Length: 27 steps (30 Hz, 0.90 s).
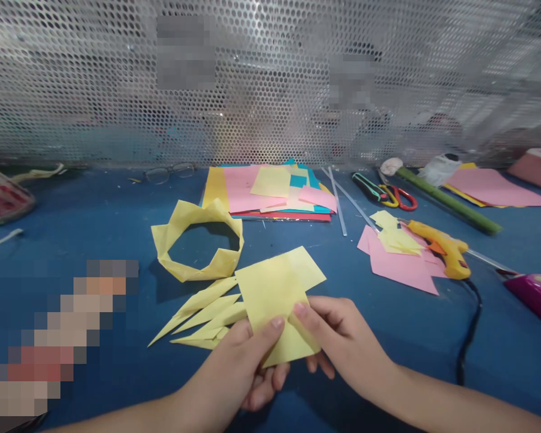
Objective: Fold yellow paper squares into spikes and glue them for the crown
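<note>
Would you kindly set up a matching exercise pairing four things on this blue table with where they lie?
Things:
1. yellow paper square
2. yellow paper ring
3. glue gun
4. scissors

Places:
A. on pink paper scraps, right
B. held in both hands
C. far side, right of the paper stack
D. left of centre, behind the folded points

Pairs: 1-B, 2-D, 3-A, 4-C
</note>
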Available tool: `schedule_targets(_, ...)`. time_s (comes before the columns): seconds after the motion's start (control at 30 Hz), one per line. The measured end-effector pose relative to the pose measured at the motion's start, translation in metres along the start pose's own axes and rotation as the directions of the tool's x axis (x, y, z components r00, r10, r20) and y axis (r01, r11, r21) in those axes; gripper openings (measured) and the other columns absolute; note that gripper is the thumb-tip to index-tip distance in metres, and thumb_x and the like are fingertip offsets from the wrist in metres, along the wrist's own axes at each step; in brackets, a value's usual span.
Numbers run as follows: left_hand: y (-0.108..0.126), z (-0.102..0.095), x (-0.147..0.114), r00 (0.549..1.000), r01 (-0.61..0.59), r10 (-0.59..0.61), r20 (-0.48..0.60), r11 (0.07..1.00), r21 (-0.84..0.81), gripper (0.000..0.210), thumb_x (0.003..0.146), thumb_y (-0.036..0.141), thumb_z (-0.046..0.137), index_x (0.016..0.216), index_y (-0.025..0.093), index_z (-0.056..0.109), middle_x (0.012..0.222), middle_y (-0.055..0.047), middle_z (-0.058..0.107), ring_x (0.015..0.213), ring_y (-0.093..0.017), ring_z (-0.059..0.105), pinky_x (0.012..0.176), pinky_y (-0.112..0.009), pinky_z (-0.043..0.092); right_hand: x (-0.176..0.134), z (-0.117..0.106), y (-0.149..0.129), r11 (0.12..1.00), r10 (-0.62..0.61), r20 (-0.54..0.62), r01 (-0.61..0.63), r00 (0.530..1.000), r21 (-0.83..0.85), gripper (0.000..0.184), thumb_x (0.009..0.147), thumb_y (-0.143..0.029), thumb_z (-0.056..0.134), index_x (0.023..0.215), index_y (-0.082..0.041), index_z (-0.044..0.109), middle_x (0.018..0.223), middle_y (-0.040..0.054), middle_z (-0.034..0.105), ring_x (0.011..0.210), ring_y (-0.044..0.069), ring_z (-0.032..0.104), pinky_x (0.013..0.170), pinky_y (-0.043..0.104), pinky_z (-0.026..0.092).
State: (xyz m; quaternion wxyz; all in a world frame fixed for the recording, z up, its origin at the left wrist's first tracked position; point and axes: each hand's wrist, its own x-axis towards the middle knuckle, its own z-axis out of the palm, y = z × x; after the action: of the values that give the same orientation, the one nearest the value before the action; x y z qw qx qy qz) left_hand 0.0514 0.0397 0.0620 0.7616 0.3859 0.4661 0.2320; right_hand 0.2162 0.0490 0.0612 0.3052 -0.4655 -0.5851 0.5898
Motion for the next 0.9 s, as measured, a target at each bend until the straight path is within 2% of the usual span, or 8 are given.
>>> schedule_targets(0.1,0.0029,0.0006,-0.0009,1.0,0.017,-0.017,0.004,1.0,0.001,0.058,0.072,0.074,0.051,0.07,0.017,0.055,0.047,0.007,0.048,0.028,-0.001,0.022,0.032,-0.02,0.013,0.0014,-0.0011,-0.0007,1.0,0.004,0.002,-0.004,1.0,-0.019,0.051,0.093,-0.058,0.043,0.068,-0.015,0.057,0.044,-0.004,0.049,0.032,0.004,0.037,0.033,0.015,0.025)
schedule_targets(0.2,0.0049,0.0014,-0.0028,1.0,0.018,-0.018,0.002,1.0,0.008,0.055,0.078,0.07,0.048,0.072,0.016,0.056,0.046,0.006,0.048,0.029,-0.001,0.022,0.034,-0.02,0.012,0.0023,-0.0019,-0.0021,0.999,-0.013,-0.002,0.013,1.0,-0.038,0.051,0.094,-0.057,0.043,0.065,-0.016,0.055,0.042,-0.0052,0.046,0.034,0.004,0.036,0.035,0.016,0.023)
schedule_targets(0.3,0.0055,0.0023,-0.0043,1.0,0.014,-0.014,-0.019,1.0,-0.005,0.046,0.081,0.065,0.048,0.076,0.019,0.05,0.042,0.01,0.042,0.031,-0.001,0.018,0.036,-0.019,0.014,0.0023,-0.002,-0.0027,0.998,-0.032,-0.012,0.031,0.999,-0.053,0.049,0.095,-0.054,0.044,0.064,-0.017,0.053,0.042,-0.0066,0.042,0.037,0.004,0.036,0.038,0.017,0.024)
schedule_targets(0.53,0.0035,0.0007,-0.0017,0.999,0.043,-0.043,0.032,0.999,-0.002,0.045,0.071,0.063,0.062,0.071,0.022,0.043,0.042,0.014,0.036,0.033,-0.001,0.02,0.036,-0.018,0.015,0.0015,-0.0016,0.0002,0.999,-0.023,-0.035,0.021,0.999,-0.05,0.045,0.094,-0.052,0.046,0.065,-0.017,0.052,0.046,-0.0072,0.038,0.038,0.005,0.035,0.039,0.017,0.027)
schedule_targets(0.63,0.0029,0.0002,-0.0014,0.999,0.027,-0.028,0.046,0.999,0.028,0.047,0.071,0.065,0.061,0.067,0.02,0.046,0.04,0.011,0.04,0.031,-0.001,0.023,0.036,-0.018,0.015,0.002,-0.002,0.0012,0.999,-0.009,-0.031,0.007,0.999,-0.044,0.04,0.093,-0.048,0.047,0.074,-0.016,0.062,0.049,-0.0064,0.042,0.037,0.005,0.034,0.037,0.017,0.027)
schedule_targets(0.77,0.0027,0.0011,-0.0013,0.998,0.001,-0.005,0.067,0.998,0.061,0.051,0.072,0.067,0.058,0.057,0.019,0.045,0.038,0.009,0.042,0.029,0.0,0.024,0.037,-0.019,0.016,0.0037,-0.0023,0.0007,0.998,0.05,-0.02,-0.05,0.999,-0.029,0.038,0.092,-0.047,0.049,0.099,-0.018,0.071,0.054,-0.0038,0.052,0.033,0.005,0.035,0.034,0.017,0.026)
schedule_targets(0.83,0.0023,0.0012,-0.0009,0.998,-0.006,0.001,0.069,0.997,0.073,0.05,0.072,0.068,0.056,0.063,0.019,0.048,0.039,0.009,0.043,0.03,-0.001,0.024,0.037,-0.019,0.017,0.0043,-0.0025,0.0004,0.998,0.06,-0.013,-0.06,0.998,-0.018,0.039,0.091,-0.049,0.05,0.102,-0.019,0.071,0.059,-0.002,0.058,0.032,0.004,0.037,0.032,0.017,0.026)
schedule_targets(0.9,0.0016,0.0005,-0.0005,0.998,-0.007,0.001,0.064,0.996,0.09,0.05,0.072,0.069,0.055,0.073,0.02,0.051,0.04,0.01,0.045,0.03,-0.002,0.024,0.037,-0.018,0.019,0.0046,-0.003,0.0003,0.999,0.046,-0.006,-0.046,0.999,-0.014,0.039,0.091,-0.051,0.05,0.094,-0.018,0.071,0.063,-0.0012,0.061,0.032,0.003,0.038,0.031,0.016,0.025)
